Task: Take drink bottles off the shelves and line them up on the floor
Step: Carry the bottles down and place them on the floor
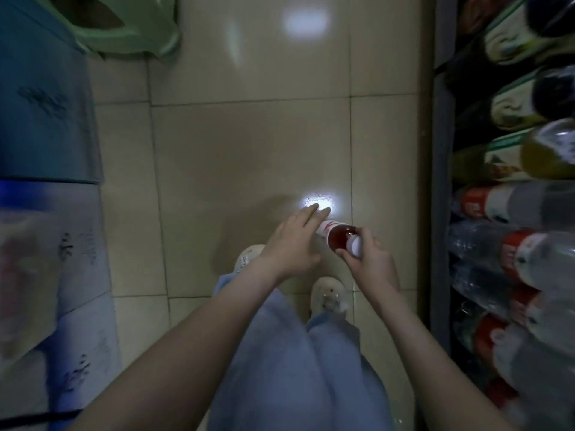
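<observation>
A bottle of red drink (339, 237) with a white cap and a white-and-red label is held low over the tiled floor (249, 150), seen from above. My right hand (370, 259) grips it at the cap and neck. My left hand (295, 241) lies against the bottle's left side with its fingers straight, pointing away from me. The shelves (441, 181) on the right carry several large bottles: dark ones at the top, a yellow one (541, 150), and clear ones with red labels (513, 253) lower down.
Blue and white stacked cartons (46, 119) fill the left side. A green plastic stool (124, 26) stands at the top left. My two white shoes (329, 297) and light blue trousers are below the hands. Bright light spots glare on the floor tiles.
</observation>
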A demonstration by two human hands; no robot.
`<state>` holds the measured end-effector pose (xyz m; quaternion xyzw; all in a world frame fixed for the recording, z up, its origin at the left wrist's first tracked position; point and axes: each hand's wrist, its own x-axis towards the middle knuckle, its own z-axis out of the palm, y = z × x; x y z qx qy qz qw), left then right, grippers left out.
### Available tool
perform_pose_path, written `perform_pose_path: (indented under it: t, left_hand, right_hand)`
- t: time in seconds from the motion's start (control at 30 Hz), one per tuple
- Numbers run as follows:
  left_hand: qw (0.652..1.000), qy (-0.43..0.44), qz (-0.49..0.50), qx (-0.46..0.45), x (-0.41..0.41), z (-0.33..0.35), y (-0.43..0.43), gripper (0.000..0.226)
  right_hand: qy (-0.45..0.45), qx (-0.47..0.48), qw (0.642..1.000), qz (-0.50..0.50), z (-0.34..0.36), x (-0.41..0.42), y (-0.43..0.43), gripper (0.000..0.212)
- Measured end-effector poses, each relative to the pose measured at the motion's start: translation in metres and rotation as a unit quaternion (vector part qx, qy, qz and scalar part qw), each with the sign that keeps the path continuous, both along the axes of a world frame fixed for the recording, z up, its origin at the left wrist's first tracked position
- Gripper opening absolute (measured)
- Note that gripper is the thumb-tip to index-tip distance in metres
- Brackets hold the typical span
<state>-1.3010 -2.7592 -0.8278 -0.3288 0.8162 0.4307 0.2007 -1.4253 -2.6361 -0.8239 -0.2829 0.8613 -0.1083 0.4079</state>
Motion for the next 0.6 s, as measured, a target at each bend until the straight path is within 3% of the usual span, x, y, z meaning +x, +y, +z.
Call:
perform_pose_path:
  t: [0.13, 0.33, 0.47, 0.6]
  left_hand:
    - [1.0, 0.006, -0.03, 0.008, 0.015, 0.111, -0.018, 0.095]
    - [0.997, 0.053, -0.042, 0.036, 0.023, 0.288, -0.047, 0.081]
    - [0.995, 0.077, -0.035, 0.061, 0.019, 0.383, -0.073, 0.061]
    - [0.991, 0.094, -0.039, 0.093, -0.009, 0.455, -0.107, 0.043]
  right_hand:
    - [-0.042, -0.046, 0.998, -0.027, 0.155, 0.004, -0.011, 0.041]
    - [-0.094, -0.118, 0.987, -0.051, 0.362, 0.01, -0.04, 0.036]
    - [-0.105, -0.212, 0.963, -0.128, 0.44, 0.013, -0.055, 0.035]
    - [-0.158, -0.28, 0.923, -0.213, 0.488, 0.009, -0.071, 0.052]
